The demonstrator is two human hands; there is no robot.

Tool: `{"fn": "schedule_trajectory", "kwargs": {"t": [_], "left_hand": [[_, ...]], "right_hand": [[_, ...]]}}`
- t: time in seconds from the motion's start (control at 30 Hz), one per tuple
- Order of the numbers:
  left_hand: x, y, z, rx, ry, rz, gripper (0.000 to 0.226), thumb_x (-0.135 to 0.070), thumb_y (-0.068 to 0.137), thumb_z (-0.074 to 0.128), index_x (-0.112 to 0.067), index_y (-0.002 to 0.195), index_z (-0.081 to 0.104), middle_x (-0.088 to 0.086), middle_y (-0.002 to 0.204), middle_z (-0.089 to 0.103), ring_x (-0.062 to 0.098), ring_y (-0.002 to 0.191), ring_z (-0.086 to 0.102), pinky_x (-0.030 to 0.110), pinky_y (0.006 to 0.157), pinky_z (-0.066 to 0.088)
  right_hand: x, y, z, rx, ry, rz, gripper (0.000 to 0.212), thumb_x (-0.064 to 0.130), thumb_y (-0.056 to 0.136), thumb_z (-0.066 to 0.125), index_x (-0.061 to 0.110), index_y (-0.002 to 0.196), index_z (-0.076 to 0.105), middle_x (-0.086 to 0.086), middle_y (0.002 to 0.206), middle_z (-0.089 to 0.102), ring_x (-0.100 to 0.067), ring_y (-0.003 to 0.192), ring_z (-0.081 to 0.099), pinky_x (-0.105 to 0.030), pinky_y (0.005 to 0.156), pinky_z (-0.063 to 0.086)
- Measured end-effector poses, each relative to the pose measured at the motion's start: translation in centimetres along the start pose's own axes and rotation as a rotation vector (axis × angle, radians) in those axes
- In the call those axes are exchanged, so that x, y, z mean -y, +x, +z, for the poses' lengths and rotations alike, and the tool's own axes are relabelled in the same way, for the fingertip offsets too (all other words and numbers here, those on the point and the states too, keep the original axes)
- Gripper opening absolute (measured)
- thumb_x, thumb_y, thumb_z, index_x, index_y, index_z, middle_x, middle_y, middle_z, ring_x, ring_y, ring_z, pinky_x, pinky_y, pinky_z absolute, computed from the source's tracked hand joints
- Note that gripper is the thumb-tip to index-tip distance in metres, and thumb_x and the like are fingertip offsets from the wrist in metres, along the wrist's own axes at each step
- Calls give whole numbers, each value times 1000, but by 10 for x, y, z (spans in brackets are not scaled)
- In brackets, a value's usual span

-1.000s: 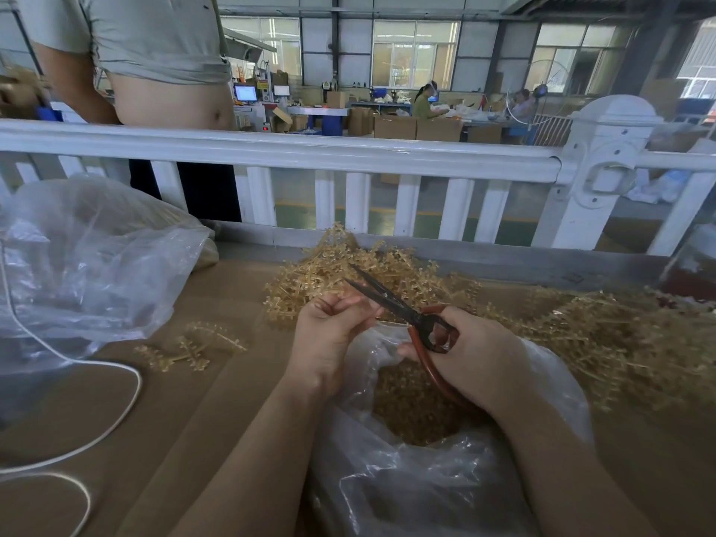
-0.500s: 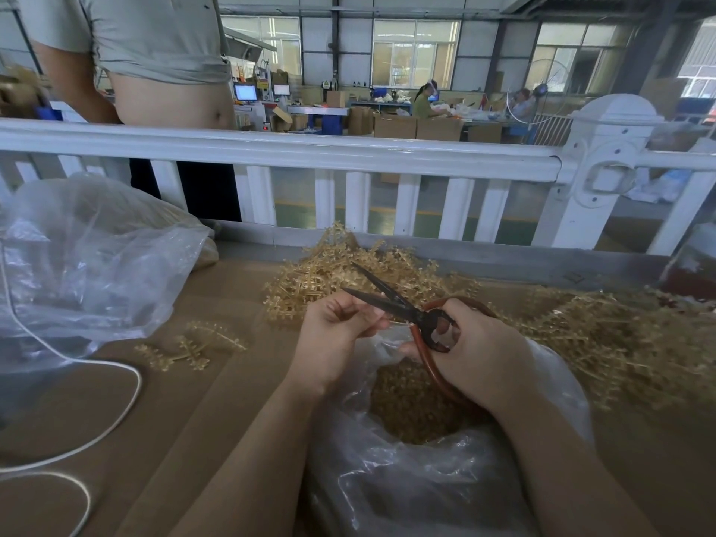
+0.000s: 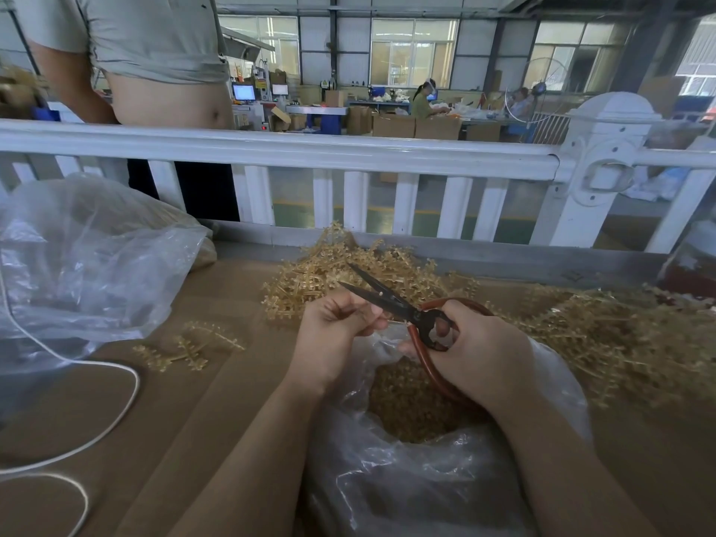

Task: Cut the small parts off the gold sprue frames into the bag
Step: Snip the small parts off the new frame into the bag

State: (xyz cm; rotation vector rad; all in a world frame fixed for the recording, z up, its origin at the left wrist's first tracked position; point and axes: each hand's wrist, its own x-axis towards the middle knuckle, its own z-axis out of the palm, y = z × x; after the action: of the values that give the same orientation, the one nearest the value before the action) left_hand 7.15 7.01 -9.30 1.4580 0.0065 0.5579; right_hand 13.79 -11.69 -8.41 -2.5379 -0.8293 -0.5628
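Note:
My right hand [image 3: 476, 350] grips the red-brown handles of black scissors [image 3: 387, 298], whose blades stand apart and point up-left. My left hand [image 3: 337, 331] has its fingers curled and pinches a thin gold sprue piece by the blades; the piece is mostly hidden by the fingers. Both hands hover over a clear plastic bag [image 3: 407, 494] whose open mouth shows a heap of small cut gold parts [image 3: 410, 405]. Behind the hands lies a pile of gold sprue frames [image 3: 321, 273], and a larger pile [image 3: 620, 339] spreads to the right.
A big crumpled clear bag [image 3: 85, 257] sits at the left on the brown cardboard tabletop [image 3: 186, 420]. Loose sprue frames [image 3: 186, 346] and a white cable [image 3: 116, 416] lie near it. A white railing [image 3: 310, 153] borders the far edge; a person [image 3: 155, 71] stands behind it.
The scissor blades have opened wider than a second ago, and the handles spread apart in my right hand. My left hand stays by the blades with its pinch.

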Motion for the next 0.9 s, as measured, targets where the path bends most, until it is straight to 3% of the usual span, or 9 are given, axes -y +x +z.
{"fn": "schedule_trajectory", "kwargs": {"t": [0.3,0.53,0.7,0.8,0.9], "left_hand": [[1,0,0,7,-23,-12,11,1,91,63,-2,84,72,9,75,71,16,73,65,20,70,51],[1,0,0,6,-3,-30,16,-2,90,65,-9,77,70,1,71,69,10,70,63,20,69,49],[2,0,3,8,-25,-51,18,-1,89,67,-9,73,70,1,68,65,8,64,58,17,64,48],[3,0,8,7,-100,-107,5,3,86,69,7,85,71,15,80,71,14,70,65,24,65,53],[4,-1,12,28,-155,-156,19,6,83,69,18,97,67,35,100,68,32,84,67,37,76,58]], "right_hand": [[0,0,0,-20,5,-10,52,85,74,48,39,92,63,21,65,56,0,58,48,-10,51,27],[0,0,0,-5,15,11,44,87,72,54,46,84,50,27,57,43,11,52,35,-10,50,23],[1,1,3,7,104,42,38,85,73,54,47,81,55,28,60,50,7,57,46,-8,54,28],[2,3,6,21,260,99,43,82,70,53,39,68,57,24,62,60,5,61,56,-12,53,33],[5,4,9,33,443,134,40,72,69,62,32,69,66,28,72,65,3,69,61,-23,56,45]]}}
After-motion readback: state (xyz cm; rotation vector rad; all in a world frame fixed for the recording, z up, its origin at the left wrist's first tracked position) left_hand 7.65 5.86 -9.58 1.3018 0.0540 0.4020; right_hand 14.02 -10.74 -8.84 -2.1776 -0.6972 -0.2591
